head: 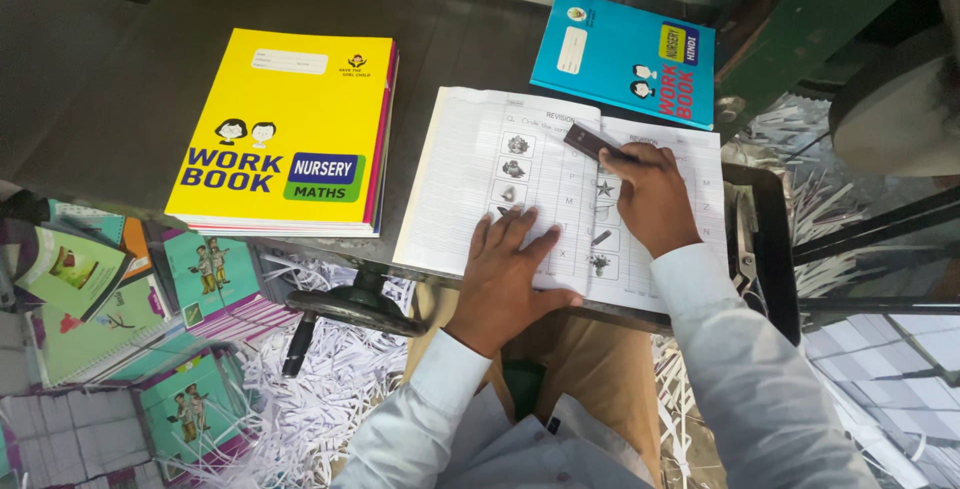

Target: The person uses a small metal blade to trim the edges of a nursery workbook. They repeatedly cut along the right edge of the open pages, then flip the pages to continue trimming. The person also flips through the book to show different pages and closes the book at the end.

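Head: hands (575, 234) on open booklet (480, 164)

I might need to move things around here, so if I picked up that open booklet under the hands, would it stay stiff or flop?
The open booklet would probably flop: its pages look thin and lie flat only where the left hand presses them. It seems light, being far thinner than the yellow workbook stack. Pushed, it may slide easily on the smooth dark table.

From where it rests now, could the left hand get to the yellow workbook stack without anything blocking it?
Probably yes. The left hand lies flat on the open book, and the yellow workbook stack sits beside it on the same dark table, with only a bare strip between them.
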